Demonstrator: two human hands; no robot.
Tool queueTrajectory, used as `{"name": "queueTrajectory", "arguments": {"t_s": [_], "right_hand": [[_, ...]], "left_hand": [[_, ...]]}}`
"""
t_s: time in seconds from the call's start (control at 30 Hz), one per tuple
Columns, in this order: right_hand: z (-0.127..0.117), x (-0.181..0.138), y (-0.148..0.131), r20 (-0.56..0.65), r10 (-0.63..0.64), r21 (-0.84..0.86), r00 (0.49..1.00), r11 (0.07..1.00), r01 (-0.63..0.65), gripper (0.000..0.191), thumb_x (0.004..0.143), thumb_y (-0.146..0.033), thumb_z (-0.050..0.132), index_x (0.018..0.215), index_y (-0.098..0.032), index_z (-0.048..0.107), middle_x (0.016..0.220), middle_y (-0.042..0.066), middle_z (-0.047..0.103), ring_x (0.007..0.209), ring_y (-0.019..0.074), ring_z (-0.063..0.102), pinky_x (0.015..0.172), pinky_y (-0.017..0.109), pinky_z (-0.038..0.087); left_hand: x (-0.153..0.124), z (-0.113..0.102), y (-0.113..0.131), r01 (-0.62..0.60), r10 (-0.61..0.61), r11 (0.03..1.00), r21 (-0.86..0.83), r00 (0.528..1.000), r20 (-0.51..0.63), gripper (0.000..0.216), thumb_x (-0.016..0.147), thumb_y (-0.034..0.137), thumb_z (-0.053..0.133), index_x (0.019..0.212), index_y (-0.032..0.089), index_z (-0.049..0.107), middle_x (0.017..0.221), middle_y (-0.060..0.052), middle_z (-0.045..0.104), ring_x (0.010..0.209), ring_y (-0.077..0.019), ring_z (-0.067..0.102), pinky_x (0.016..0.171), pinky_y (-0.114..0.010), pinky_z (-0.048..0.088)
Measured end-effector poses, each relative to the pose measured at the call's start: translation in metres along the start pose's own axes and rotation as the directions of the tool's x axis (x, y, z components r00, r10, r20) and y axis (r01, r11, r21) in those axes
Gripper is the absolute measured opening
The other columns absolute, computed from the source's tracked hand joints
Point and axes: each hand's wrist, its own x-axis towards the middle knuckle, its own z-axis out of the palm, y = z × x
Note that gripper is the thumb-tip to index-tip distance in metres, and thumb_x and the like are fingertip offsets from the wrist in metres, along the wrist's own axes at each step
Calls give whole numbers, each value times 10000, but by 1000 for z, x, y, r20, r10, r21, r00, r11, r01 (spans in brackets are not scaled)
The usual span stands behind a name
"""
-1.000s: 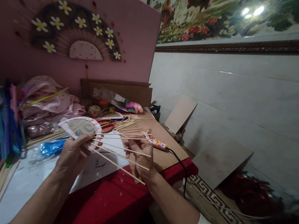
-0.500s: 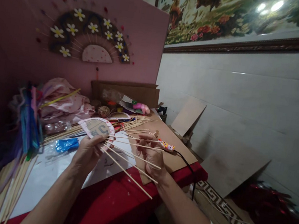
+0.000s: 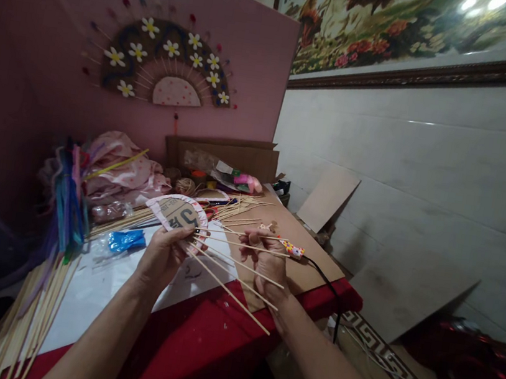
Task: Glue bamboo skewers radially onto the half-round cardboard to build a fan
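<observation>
Near the tabletop's front edge (image 3: 350, 298), the left hand (image 3: 163, 255) clamps the cardboard half-circle (image 3: 175, 211); I cannot tell whether the right hand (image 3: 266, 259) grips its sticks (image 3: 237, 301). Steady cardboard should help even spacing.

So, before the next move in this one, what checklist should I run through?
1. Left hand gripping the half-round card: ok, thumb on top near the curved edge.
2. Sticks spread out from the card: ok, they fan toward the right hand.
3. Stick ends firmly fixed: cannot tell, the left hand partly covers where they meet the card.
4. Right fingers pinching a stick: cannot tell, they are among the sticks.
5. Corded tool out of the hands: ok, it lies beyond the right hand.
6. Brown board free of loose sticks: not ok, some lie toward its far end.
</observation>
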Motion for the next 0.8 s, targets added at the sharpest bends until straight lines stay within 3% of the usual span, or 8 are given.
{"name": "queueTrajectory", "arguments": {"t_s": [0.2,0.4,0.63,0.8], "right_hand": [[0,0,-1,9,3,15,1000,1000,-3,224,615,-365,757,678,-173,660,591,7,647,445,97,554,382,197,420],[0,-1,-1,3,12,13,1000,1000,-12,243,611,-367,761,682,-167,643,591,9,655,437,99,558,374,197,417],[-2,0,0,19,28,15,999,999,-28,254,604,-360,765,682,-155,637,594,9,654,445,95,558,380,194,424],[-1,1,-1,4,44,24,999,999,-44,257,606,-350,763,686,-149,623,600,11,652,452,92,558,385,189,434]], "left_hand": [[1,0,-2,-32,32,999,22,999,-4,265,588,66,621,849,94,591,641,-58,662,504,-151,599,472,-257,506],[0,0,-2,-1,3,999,39,999,-33,194,581,79,625,771,85,585,620,-71,656,483,-152,590,456,-255,499],[1,1,-3,-1,4,1000,28,991,-133,255,543,49,615,788,110,584,627,-33,640,523,-165,610,470,-270,518],[2,0,-3,-33,38,998,47,994,-107,234,544,39,626,763,112,587,617,-26,634,514,-158,601,462,-264,519]]}}
